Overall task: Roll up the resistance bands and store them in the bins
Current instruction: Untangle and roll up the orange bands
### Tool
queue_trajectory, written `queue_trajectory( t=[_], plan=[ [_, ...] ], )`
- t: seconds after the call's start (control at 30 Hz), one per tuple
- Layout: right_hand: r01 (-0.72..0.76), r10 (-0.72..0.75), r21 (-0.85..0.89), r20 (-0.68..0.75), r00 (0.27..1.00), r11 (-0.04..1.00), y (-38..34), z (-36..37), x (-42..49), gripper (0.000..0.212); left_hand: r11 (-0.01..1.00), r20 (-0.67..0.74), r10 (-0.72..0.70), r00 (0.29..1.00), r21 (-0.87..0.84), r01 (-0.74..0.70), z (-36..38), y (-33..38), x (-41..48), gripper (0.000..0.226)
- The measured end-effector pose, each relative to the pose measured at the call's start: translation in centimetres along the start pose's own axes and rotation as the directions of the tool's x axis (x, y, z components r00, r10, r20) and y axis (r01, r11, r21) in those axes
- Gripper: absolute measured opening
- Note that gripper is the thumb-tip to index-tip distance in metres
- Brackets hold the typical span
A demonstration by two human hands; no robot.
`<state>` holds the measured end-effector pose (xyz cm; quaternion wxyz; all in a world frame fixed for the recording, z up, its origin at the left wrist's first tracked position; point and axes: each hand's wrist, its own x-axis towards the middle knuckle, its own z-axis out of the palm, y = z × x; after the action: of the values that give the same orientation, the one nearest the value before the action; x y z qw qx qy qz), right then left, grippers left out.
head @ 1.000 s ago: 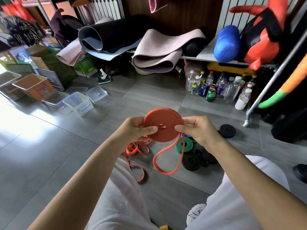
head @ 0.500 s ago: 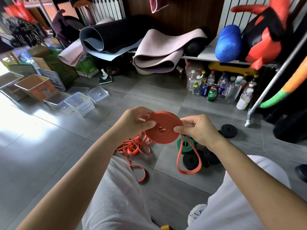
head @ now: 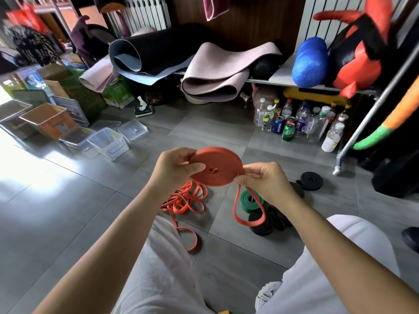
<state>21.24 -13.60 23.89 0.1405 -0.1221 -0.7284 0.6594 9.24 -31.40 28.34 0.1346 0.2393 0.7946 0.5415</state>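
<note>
An orange resistance band [head: 218, 165] is wound into a flat coil held over the floor between both hands. My left hand [head: 174, 169] grips the coil's left side, thumb on its top face. My right hand [head: 264, 180] pinches its right edge, where a short loose loop hangs down. Loose orange bands [head: 184, 201] lie tangled on the tiles below. A green band [head: 251, 200] and black rolled bands [head: 264, 223] lie beside them, with another black roll [head: 311, 180] further right. Clear plastic bins [head: 108, 142] and an orange bin [head: 48, 120] stand at the left.
A low shelf [head: 272, 79] holds yoga mats [head: 217, 73] and a blue roller [head: 309, 62]. Bottles and cans [head: 294, 124] crowd the floor beneath it. A metal rack leg [head: 337, 165] stands at the right. My knees in white trousers fill the foreground.
The coil has tilted flatter and grown as more band wound on. The hanging loop has become shorter. My left thumb has shifted across the coil's face.
</note>
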Motion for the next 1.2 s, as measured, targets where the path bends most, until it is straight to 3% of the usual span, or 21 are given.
queue_trajectory(
  t=[0.13,0.23,0.37,0.57,0.73,0.9,1.0,1.07,1.2],
  plan=[
    [0.024,-0.023,0.037,-0.03,0.999,0.999,-0.2,0.6,0.1,0.027,0.953,0.016,-0.142,0.99,-0.27,0.141,0.3,-0.6,-0.8,0.021],
    [0.026,-0.026,0.022,-0.004,1.0,0.999,-0.3,0.2,0.3,0.026,0.929,0.135,-0.194,0.972,-0.293,0.226,0.3,-1.0,-1.2,0.019],
    [-0.002,0.008,-0.099,0.051,0.999,0.995,-0.2,-0.1,0.4,0.024,1.0,0.132,0.016,0.991,0.016,-0.018,-0.5,-0.4,-0.6,0.026],
    [0.013,0.003,-0.217,0.072,0.997,0.976,-0.6,-0.1,0.5,0.025,0.974,0.179,0.063,0.982,0.202,-0.099,-0.5,0.5,-0.1,0.023],
    [0.019,-0.01,-0.24,0.039,0.999,0.971,-0.9,-0.4,0.8,0.023,0.905,0.18,0.145,0.973,0.373,-0.204,0.0,0.2,-0.3,0.012],
    [0.044,-0.015,-0.341,0.087,0.996,0.939,-1.2,-0.6,1.1,0.021,0.755,0.331,0.153,0.931,0.569,-0.327,0.7,1.4,-0.4,0.038],
    [0.059,-0.026,-0.339,0.102,0.994,0.939,-1.5,-0.3,1.2,0.02,0.67,0.343,0.164,0.925,0.649,-0.36,1.2,2.2,-0.2,0.032],
    [0.059,-0.034,-0.251,0.101,0.994,0.966,-1.6,-0.3,1.1,0.024,0.704,0.305,0.184,0.934,0.622,-0.342,1.2,2.3,0.1,0.024],
    [0.039,-0.032,-0.183,0.041,0.999,0.982,-1.2,-0.6,1.0,0.028,0.879,0.168,0.16,0.973,0.424,-0.217,0.6,1.6,0.6,0.018]
  ],
)
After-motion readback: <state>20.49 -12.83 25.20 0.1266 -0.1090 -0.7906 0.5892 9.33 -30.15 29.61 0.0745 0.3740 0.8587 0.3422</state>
